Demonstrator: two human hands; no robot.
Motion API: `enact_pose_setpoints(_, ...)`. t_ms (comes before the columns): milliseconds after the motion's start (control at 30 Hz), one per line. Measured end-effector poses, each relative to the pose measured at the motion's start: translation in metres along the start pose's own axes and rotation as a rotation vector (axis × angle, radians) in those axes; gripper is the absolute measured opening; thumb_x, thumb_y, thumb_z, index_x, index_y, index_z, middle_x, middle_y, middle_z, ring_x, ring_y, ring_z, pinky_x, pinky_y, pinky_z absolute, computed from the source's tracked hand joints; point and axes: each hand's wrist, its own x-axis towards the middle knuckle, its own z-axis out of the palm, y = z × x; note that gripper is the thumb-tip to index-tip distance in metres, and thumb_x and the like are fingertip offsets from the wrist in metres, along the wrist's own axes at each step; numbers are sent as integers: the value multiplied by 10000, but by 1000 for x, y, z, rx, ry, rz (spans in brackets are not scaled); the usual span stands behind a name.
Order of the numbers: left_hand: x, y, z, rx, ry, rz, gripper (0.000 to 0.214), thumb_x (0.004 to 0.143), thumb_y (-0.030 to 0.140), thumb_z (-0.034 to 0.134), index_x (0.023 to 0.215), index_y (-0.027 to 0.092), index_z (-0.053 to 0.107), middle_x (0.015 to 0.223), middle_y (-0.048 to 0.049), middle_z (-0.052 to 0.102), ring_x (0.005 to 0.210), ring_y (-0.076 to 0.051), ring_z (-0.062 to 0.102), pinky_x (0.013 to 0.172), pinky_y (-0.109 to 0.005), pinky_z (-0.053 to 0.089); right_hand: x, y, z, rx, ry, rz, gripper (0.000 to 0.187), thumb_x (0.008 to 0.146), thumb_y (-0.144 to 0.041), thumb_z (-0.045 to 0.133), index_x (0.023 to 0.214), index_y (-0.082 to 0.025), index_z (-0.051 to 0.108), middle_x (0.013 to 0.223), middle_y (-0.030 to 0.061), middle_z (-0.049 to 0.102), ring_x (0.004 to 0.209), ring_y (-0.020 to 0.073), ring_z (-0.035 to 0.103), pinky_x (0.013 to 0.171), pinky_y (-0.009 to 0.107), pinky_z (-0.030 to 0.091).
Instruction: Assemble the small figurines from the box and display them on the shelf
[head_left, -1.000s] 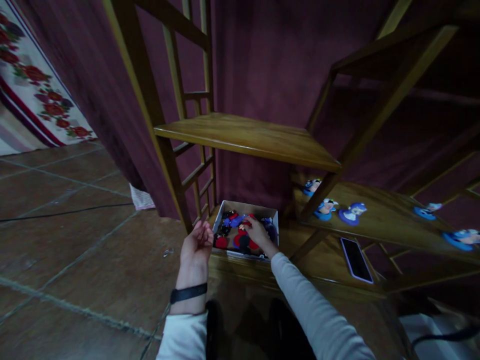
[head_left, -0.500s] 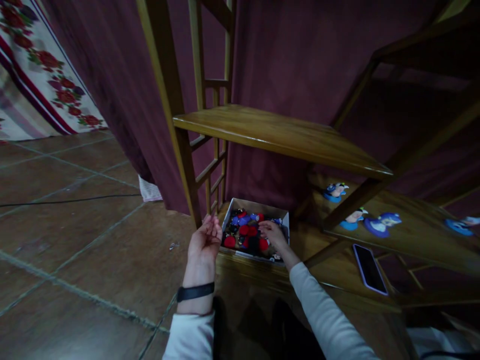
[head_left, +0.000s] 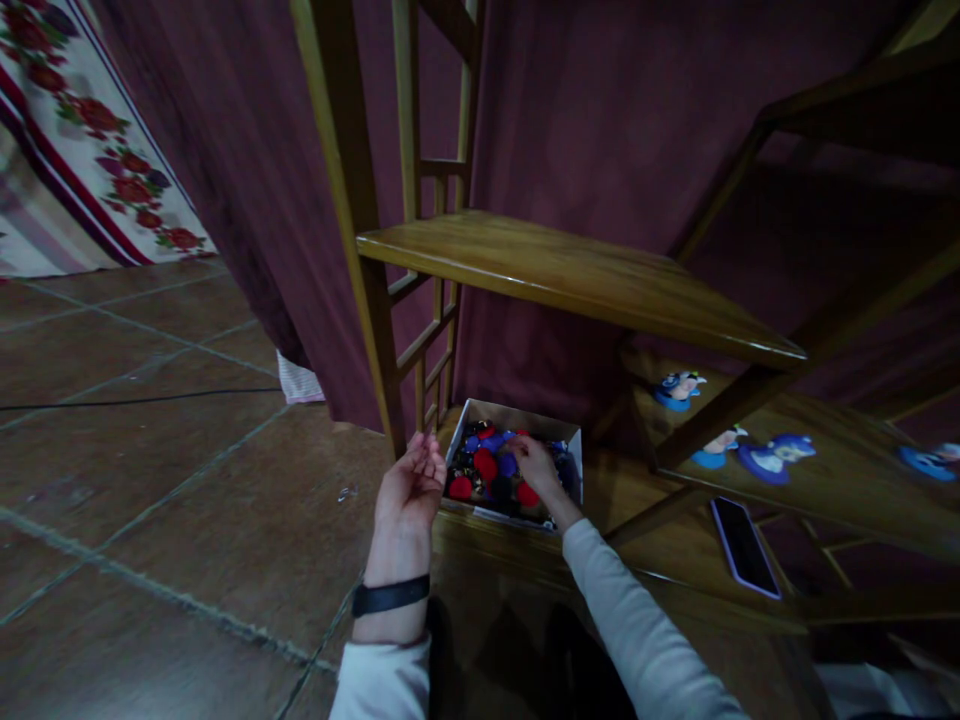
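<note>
A small cardboard box (head_left: 564, 434) sits on the lowest board of a wooden shelf unit, filled with several red, blue and dark small figures (head_left: 486, 465). My right hand (head_left: 537, 466) reaches into the box, fingers curled down among the pieces; what they grip is hidden. My left hand (head_left: 411, 486) hovers just left of the box, palm up and fingers loosely cupped, with nothing visible in it. A black band circles that wrist.
A wooden shelf board (head_left: 570, 278) juts out above the box. Blue figurines (head_left: 772, 455) lie on a lower shelf to the right, and a phone (head_left: 742, 548) lies below them. A dark red curtain (head_left: 247, 200) hangs behind; a cable (head_left: 135, 402) crosses the tiled floor.
The view has shifted slightly, so the shelf and box sit a bit further right. My right hand has moved a little within the box; my left hand stays cupped beside it.
</note>
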Motion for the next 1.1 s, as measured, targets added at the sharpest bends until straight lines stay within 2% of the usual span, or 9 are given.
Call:
enact_pose_setpoints(133, 1, -3, 1, -13, 7, -9, 198, 827, 6, 424, 873, 124, 576, 768, -54, 639, 626, -84, 626, 532, -170, 503, 22, -2, -1, -332, 16, 38, 271, 819, -200, 440, 1007, -211, 634, 1031, 77, 661, 1001, 186, 577, 884, 298, 405)
enact_pose_setpoints(300, 0, -7, 4, -41, 12, -31, 212, 813, -6, 424, 888, 123, 575, 765, -58, 648, 636, -98, 637, 519, -178, 514, 29, -13, 29, -709, -54, -61, 330, 799, -272, 507, 1093, -149, 596, 1267, 141, 511, 1193, 266, 413, 992, 362, 276)
enact_pose_setpoints(400, 0, -6, 5, -37, 24, -25, 223, 794, -19, 438, 893, 123, 578, 765, -59, 652, 641, -103, 642, 515, -176, 515, 30, -15, 38, -792, -63, -51, 325, 823, -318, 477, 1069, -147, 603, 1284, 147, 485, 1196, 289, 381, 982, 380, 262)
enact_pose_setpoints(533, 1, -7, 5, -32, 28, -12, 210, 788, -16, 447, 883, 114, 582, 775, -68, 655, 642, -105, 643, 520, -175, 514, 32, -18, 31, -788, -109, -91, 277, 830, -273, 456, 995, -138, 633, 1210, 156, 536, 1148, 282, 420, 965, 382, 272)
enact_pose_setpoints(667, 3, -10, 5, -12, 25, -23, 214, 781, -14, 453, 883, 122, 583, 767, -61, 651, 652, -101, 643, 533, -173, 513, 27, -19, 12, -598, -131, -84, 225, 814, -205, 456, 868, -130, 661, 1057, 153, 623, 1048, 247, 513, 915, 346, 321)
enact_pose_setpoints(767, 6, -15, 5, 34, 30, -26, 203, 777, -1, 463, 875, 128, 586, 760, -56, 649, 653, -97, 639, 546, -176, 509, 11, -11, -7, -212, -68, 105, 310, 863, -265, 370, 798, -151, 651, 828, 86, 674, 801, 185, 592, 749, 297, 409)
enact_pose_setpoints(833, 7, -22, 7, 119, 38, -16, 190, 770, 14, 476, 865, 129, 594, 744, -52, 646, 646, -95, 633, 564, -184, 507, -5, -4, -20, 82, -29, 242, 330, 862, -338, 368, 777, -161, 634, 696, 33, 659, 626, 146, 570, 608, 259, 416)
enact_pose_setpoints(967, 3, -48, 12, 549, -53, 21, 158, 742, 127, 568, 886, 140, 633, 784, -58, 658, 674, -115, 627, 588, -210, 497, -47, -4, -35, 468, 22, 346, 364, 763, -504, 496, 731, -162, 614, 566, -10, 601, 458, 103, 477, 468, 222, 355)
enact_pose_setpoints(1100, 2, -72, 8, 1046, -276, 79, 219, 637, 236, 682, 837, 150, 660, 630, -10, 626, 531, -105, 557, 463, -185, 420, -76, -27, -23, 629, -67, 293, 426, 691, -583, 561, 752, -167, 628, 573, -10, 596, 473, 106, 488, 464, 221, 363)
